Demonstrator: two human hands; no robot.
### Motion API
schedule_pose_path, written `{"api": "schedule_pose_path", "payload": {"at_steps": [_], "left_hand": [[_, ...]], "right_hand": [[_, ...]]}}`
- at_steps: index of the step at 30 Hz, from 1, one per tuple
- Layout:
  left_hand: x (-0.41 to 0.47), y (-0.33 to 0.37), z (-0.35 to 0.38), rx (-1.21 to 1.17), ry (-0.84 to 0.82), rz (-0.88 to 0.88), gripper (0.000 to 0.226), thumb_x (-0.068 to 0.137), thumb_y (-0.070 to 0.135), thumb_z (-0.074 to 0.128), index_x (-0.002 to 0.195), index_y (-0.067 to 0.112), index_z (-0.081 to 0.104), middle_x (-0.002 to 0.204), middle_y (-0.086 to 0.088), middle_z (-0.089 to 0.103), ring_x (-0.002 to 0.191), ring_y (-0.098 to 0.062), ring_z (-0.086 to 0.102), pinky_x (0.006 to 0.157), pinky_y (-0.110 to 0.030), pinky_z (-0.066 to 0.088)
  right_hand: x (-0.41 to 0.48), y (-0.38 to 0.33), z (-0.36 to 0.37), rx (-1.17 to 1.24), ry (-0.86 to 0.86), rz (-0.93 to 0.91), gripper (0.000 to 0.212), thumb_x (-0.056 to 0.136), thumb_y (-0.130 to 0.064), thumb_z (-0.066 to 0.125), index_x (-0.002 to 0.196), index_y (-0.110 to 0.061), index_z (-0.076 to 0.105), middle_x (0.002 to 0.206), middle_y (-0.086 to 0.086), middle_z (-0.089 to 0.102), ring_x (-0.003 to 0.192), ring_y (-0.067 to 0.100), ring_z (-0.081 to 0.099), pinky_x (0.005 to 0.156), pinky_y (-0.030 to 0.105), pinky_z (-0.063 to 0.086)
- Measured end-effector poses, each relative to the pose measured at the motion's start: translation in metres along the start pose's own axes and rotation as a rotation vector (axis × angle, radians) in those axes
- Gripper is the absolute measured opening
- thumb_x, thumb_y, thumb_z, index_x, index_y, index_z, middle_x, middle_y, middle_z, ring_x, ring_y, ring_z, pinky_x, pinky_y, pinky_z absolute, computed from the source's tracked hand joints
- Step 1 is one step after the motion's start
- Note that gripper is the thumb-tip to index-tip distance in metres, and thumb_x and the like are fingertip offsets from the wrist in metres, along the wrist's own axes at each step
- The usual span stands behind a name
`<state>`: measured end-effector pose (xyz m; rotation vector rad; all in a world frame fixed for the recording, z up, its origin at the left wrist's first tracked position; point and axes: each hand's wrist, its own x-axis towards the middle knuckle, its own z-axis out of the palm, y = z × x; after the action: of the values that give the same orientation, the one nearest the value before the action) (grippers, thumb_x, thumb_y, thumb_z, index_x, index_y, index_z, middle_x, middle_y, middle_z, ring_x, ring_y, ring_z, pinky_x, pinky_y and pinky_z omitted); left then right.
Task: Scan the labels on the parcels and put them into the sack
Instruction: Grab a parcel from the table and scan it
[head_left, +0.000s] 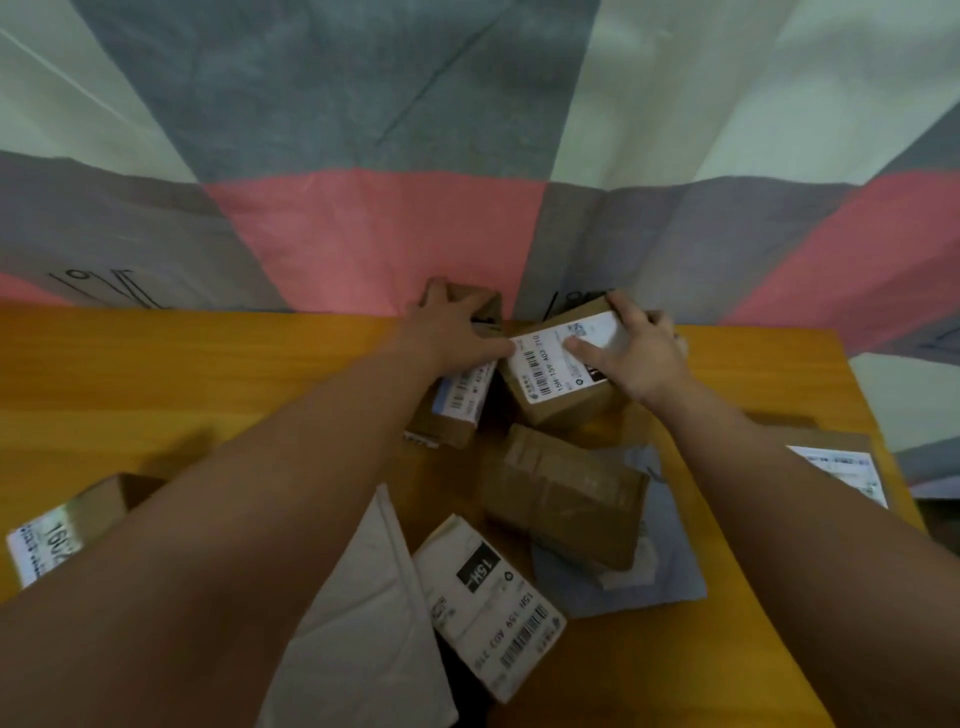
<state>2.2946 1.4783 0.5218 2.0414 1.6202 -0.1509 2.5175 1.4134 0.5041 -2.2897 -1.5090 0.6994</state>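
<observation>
A big grey, pink and white striped woven sack stood behind an orange wooden table. At the table's far edge, near the sack, sat a brown cardboard box with a white label. The right hand gripped it, with fingers curled over its far side and thumb on the label. The left hand curled its fingers over a smaller brown box just beside it.

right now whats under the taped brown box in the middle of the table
A grey mailer bag lies under the taped brown box, showing at its right and near sides. Anything else beneath is covered.
</observation>
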Motion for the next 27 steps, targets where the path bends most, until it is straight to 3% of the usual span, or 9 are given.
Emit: {"api": "schedule_pose_path", "payload": {"at_steps": [6,9,13,17,22,24,27], "left_hand": [[-0.063,-0.046,0.008,-0.008,-0.003,-0.085,0.082,0.078,0.075,0.05,0.147,0.049,0.014,0.159,-0.001,-0.005,0.14,-0.042,0.012,0.108,-0.052,0.029],[-0.087,-0.061,0.006,0.117,0.04,-0.151,0.08,0.08,0.075,0.046,0.148,0.047,0.014,0.159,-0.007,0.002,0.143,-0.039,0.007,0.112,-0.06,0.019],[-0.106,-0.06,-0.001,0.279,0.144,-0.165,0.074,0.09,0.064,0.041,0.152,0.032,0.016,0.159,-0.014,0.008,0.146,-0.038,0.0,0.114,-0.059,0.004],[-0.128,-0.019,-0.003,0.279,0.301,0.047,0.064,0.096,0.053,0.04,0.15,0.022,0.024,0.156,-0.016,0.017,0.145,-0.035,0.008,0.116,-0.052,0.005],[-0.156,0.058,0.023,0.072,0.314,0.364,0.055,0.094,0.041,0.051,0.143,0.019,0.039,0.154,-0.013,0.026,0.142,-0.032,0.016,0.116,-0.045,0.011],[-0.161,0.087,0.042,0.051,0.25,0.426,0.055,0.094,0.039,0.051,0.144,0.019,0.039,0.154,-0.012,0.026,0.143,-0.03,0.016,0.116,-0.042,0.012],[-0.161,0.121,0.072,0.091,0.142,0.484,0.052,0.096,0.039,0.049,0.144,0.02,0.038,0.152,-0.011,0.029,0.142,-0.027,0.019,0.115,-0.04,0.014]], "right_hand": [[-0.057,-0.03,0.03,0.059,-0.056,-0.001,0.082,0.077,-0.065,0.067,0.144,-0.041,0.026,0.132,0.009,0.032,0.121,0.035,0.032,0.082,0.033,0.024],[-0.083,-0.051,0.046,0.061,-0.053,0.029,0.083,0.079,-0.063,0.064,0.146,-0.037,0.023,0.136,0.013,0.031,0.12,0.038,0.033,0.083,0.037,0.028],[-0.114,-0.066,0.052,0.072,-0.116,0.015,0.084,0.089,-0.053,0.06,0.153,-0.028,0.011,0.147,0.019,0.025,0.128,0.043,0.033,0.099,0.045,0.034],[-0.137,-0.048,0.024,0.069,-0.052,-0.042,0.076,0.094,-0.041,0.057,0.154,-0.018,0.016,0.154,0.019,0.024,0.139,0.038,0.025,0.112,0.042,0.025],[-0.161,0.035,-0.025,0.071,0.108,-0.061,0.059,0.092,-0.028,0.061,0.145,-0.015,0.038,0.147,0.014,0.037,0.135,0.034,0.031,0.109,0.041,0.028],[-0.163,0.076,-0.041,0.001,0.144,0.031,0.061,0.089,-0.032,0.064,0.143,-0.015,0.041,0.146,0.017,0.037,0.135,0.036,0.031,0.11,0.043,0.029],[-0.16,0.13,-0.056,-0.139,0.099,0.246,0.081,0.082,-0.055,0.065,0.148,-0.023,0.031,0.157,0.018,0.017,0.145,0.037,0.013,0.116,0.052,0.015]]}}
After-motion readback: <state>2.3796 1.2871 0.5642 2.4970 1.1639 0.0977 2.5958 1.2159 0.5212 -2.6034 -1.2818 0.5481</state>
